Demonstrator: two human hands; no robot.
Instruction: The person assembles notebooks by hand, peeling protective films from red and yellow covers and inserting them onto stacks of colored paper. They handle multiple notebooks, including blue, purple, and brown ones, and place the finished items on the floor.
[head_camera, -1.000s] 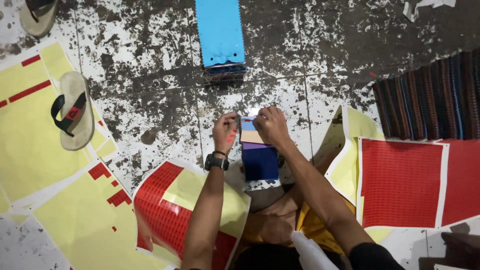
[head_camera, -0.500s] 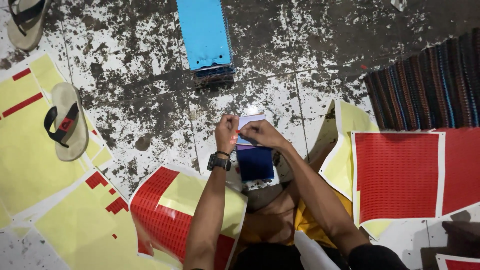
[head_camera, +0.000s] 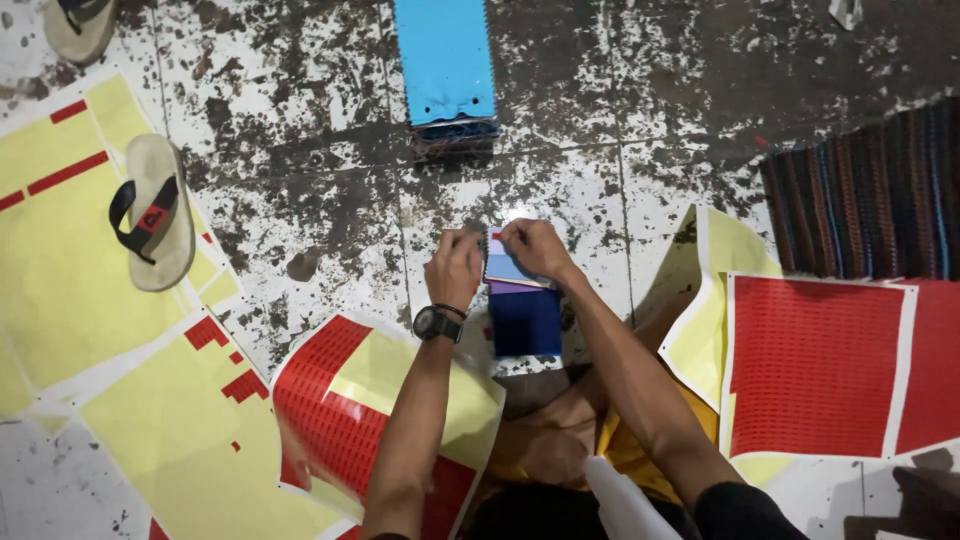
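My left hand (head_camera: 455, 265), with a black watch on its wrist, and my right hand (head_camera: 532, 247) meet over a small stack of fabric swatches (head_camera: 523, 310) held above the floor. Both pinch the stack's top edge, where pale blue and pink layers show; a dark blue swatch hangs below. A curled red sticker sheet with yellow backing (head_camera: 345, 415) lies under my left forearm. Straight ahead on the floor sits a taller pile of bright blue swatches (head_camera: 445, 60).
Yellow backing sheets with leftover red strips (head_camera: 60, 270) cover the floor at left, with a sandal (head_camera: 155, 225) on them and another sandal (head_camera: 80, 25) at the top left. Red sticker sheets (head_camera: 815, 365) lie at right beside a striped mat (head_camera: 870, 200). The tiled floor is stained.
Both hands have closed in on the top edge of the swatch stack, and the stack has dropped slightly lower in view as the camera tilted.
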